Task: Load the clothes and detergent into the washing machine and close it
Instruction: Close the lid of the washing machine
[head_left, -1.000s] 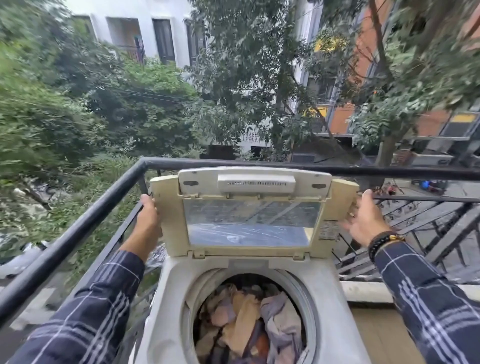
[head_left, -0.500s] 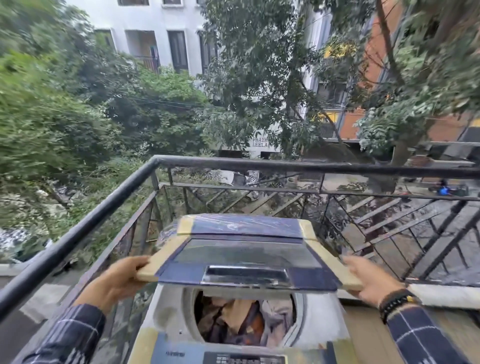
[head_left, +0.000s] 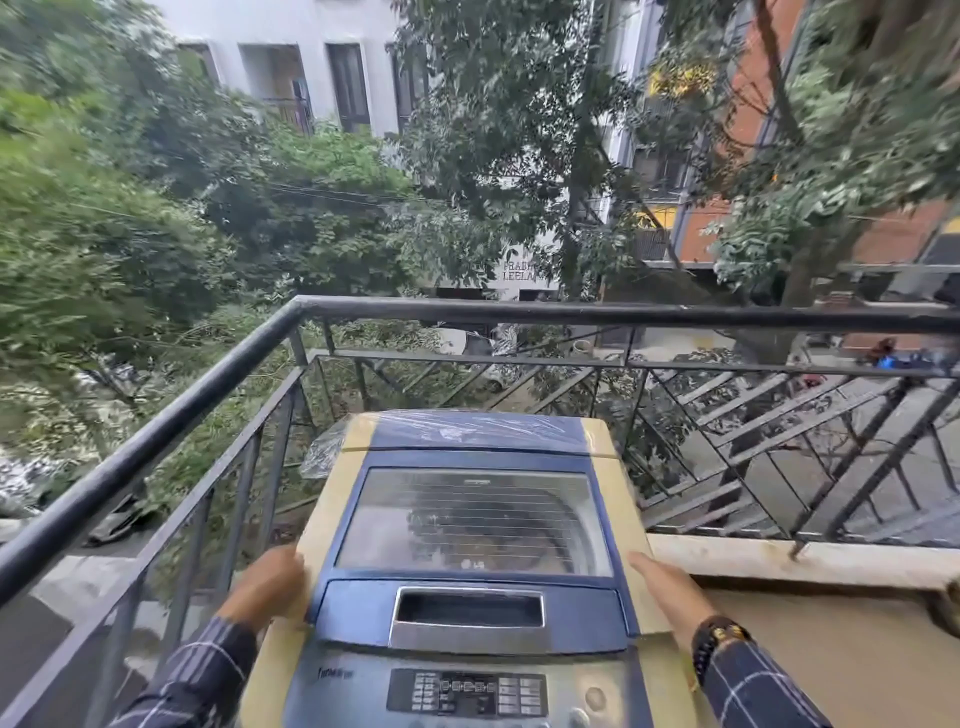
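Balcony corner, seen from above. At 9 o'clock, a black railing (head_left: 156, 431) is shown, with trees (head_left: 104, 234) beyond it. At 7 o'clock, the left hand (head_left: 270, 582) is set against the left edge of the lid (head_left: 467, 519); it is blurred, so whether the edge is gripped cannot be told. At 6 o'clock, the washing machine (head_left: 478, 431) is shown with the lid laid flat and shut over the drum, the control panel (head_left: 467, 693) nearest the viewer. At 5 o'clock, the right hand (head_left: 670, 587) is laid on the lid's right edge, fingers straight, nothing grasped; a beaded bracelet (head_left: 719, 636) is worn at the wrist.
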